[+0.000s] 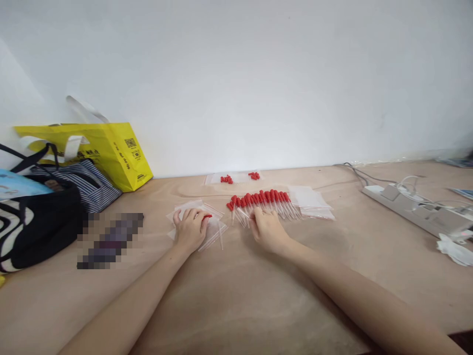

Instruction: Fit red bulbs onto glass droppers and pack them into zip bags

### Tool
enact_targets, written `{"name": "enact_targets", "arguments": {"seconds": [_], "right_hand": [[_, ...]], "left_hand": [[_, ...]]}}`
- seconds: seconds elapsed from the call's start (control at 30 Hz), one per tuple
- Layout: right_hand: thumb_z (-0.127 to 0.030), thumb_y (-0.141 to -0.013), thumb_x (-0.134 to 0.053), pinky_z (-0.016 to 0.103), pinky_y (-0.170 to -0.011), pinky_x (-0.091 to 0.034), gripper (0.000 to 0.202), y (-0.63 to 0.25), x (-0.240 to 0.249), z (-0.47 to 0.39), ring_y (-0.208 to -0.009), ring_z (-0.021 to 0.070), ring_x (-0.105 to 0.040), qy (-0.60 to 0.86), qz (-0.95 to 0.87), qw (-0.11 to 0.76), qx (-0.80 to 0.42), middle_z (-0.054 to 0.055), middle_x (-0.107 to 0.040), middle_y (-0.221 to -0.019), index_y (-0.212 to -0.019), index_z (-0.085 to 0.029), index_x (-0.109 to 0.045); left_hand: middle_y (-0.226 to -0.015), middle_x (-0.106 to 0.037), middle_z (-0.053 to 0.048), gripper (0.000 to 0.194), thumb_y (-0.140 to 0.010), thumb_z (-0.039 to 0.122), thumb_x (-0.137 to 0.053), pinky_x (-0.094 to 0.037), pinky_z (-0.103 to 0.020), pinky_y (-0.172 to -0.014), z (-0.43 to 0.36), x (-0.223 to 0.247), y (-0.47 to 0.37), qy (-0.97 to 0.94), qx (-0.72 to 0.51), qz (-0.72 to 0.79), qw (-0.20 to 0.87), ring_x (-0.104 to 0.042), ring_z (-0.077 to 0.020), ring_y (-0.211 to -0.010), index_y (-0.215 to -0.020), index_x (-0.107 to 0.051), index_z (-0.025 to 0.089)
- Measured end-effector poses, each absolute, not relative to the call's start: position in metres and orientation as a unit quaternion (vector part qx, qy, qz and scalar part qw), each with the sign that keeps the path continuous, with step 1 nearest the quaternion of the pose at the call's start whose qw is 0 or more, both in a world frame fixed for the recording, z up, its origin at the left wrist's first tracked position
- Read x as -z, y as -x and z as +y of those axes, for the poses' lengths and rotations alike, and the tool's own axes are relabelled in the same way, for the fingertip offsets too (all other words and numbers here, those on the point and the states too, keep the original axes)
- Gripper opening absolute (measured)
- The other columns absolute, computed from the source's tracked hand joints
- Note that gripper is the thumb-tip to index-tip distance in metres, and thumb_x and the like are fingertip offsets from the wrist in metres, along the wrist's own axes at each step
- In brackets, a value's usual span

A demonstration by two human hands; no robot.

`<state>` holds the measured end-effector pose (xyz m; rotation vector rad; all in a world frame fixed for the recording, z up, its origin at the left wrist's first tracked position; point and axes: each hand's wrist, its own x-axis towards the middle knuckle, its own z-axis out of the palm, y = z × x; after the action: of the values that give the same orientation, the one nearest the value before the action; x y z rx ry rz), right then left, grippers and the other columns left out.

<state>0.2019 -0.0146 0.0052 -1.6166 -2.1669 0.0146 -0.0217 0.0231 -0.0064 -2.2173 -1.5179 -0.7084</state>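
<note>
1. My left hand (190, 228) lies flat, unclenched, on clear bags (214, 228) holding 1 red-capped dropper (207, 216).
2. My right hand (266, 228) touches the dropper row (260, 201) mid-table; its grasp I cannot tell.

yellow bag (121, 155), QR code, print unreadable

Free room: worktop (236, 296) bare across the near edge & centre, between and beside both forearms. Far edge by the wall crowded: row of red-capped droppers (262, 199), stack of clear zip bags (312, 202), bag w/ red caps (236, 178). Left edge blocked by yellow tote (111, 148) & striped bags (79, 185). Right edge: power strip (417, 209) w/ cables, crumpled tissue (454, 249).
</note>
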Motion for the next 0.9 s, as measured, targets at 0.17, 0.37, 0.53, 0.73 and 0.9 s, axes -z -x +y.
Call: {"name": "enact_targets", "arguments": {"seconds": [0.17,0.37,0.53,0.73,0.9], "right_hand": [[-0.01,-0.081,-0.035,0.029,-0.07,-0.036,0.028,-0.239,0.019,-0.024,-0.083,0.0181,-0.049,0.474,-0.825,0.307,-0.015,0.008,-0.059,-0.087,-0.104,-0.015,-0.051],[-0.009,-0.082,-0.034,0.028,-0.07,-0.039,0.027,-0.233,0.025,-0.033,-0.081,0.0156,-0.052,0.427,-0.832,0.344,-0.079,0.007,-0.058,-0.088,-0.096,-0.017,-0.055],[-0.006,-0.081,-0.036,0.029,-0.072,-0.036,0.028,-0.222,0.026,-0.033,-0.085,0.0157,-0.052,0.432,-0.834,0.335,-0.076,0.006,-0.058,-0.089,-0.1,-0.017,-0.054],[-0.009,-0.083,-0.036,0.028,-0.072,-0.033,0.027,-0.222,0.026,-0.032,-0.084,0.0141,-0.052,0.426,-0.84,0.328,-0.081,0.004,-0.059,-0.089,-0.099,-0.019,-0.055],[-0.018,-0.086,-0.038,0.026,-0.068,-0.031,0.021,-0.22,0.024,-0.034,-0.075,0.0127,-0.051,0.417,-0.837,0.344,-0.081,0.003,-0.059,-0.078,-0.094,-0.019,-0.058]], "left_hand": [[-0.088,-0.064,-0.003,0.021,-0.085,0.023,-0.035,-0.017,-0.043,-0.092,0.001,0.001,-0.001,0.819,0.285,-0.481,0.128,-0.053,-0.0202,-0.09,-0.089,-0.056,0.022],[-0.087,-0.065,-0.003,0.027,-0.085,0.016,-0.034,-0.018,-0.043,-0.09,-0.02,0.006,-0.023,0.859,0.271,-0.431,0.058,-0.054,-0.0189,-0.086,-0.101,-0.054,0.023],[-0.087,-0.066,-0.001,0.024,-0.086,0.018,-0.035,-0.015,-0.045,-0.091,-0.022,0.005,-0.023,0.859,0.272,-0.432,0.035,-0.054,-0.0184,-0.086,-0.094,-0.056,0.024],[-0.086,-0.065,-0.001,0.023,-0.085,0.016,-0.037,-0.015,-0.043,-0.092,-0.022,0.005,-0.025,0.864,0.284,-0.416,0.034,-0.054,-0.0172,-0.086,-0.095,-0.056,0.023],[-0.078,-0.065,0.0,0.018,-0.085,0.023,-0.04,-0.015,-0.042,-0.091,-0.024,0.006,-0.025,0.858,0.303,-0.414,0.015,-0.055,-0.0162,-0.081,-0.087,-0.058,0.022]]}}
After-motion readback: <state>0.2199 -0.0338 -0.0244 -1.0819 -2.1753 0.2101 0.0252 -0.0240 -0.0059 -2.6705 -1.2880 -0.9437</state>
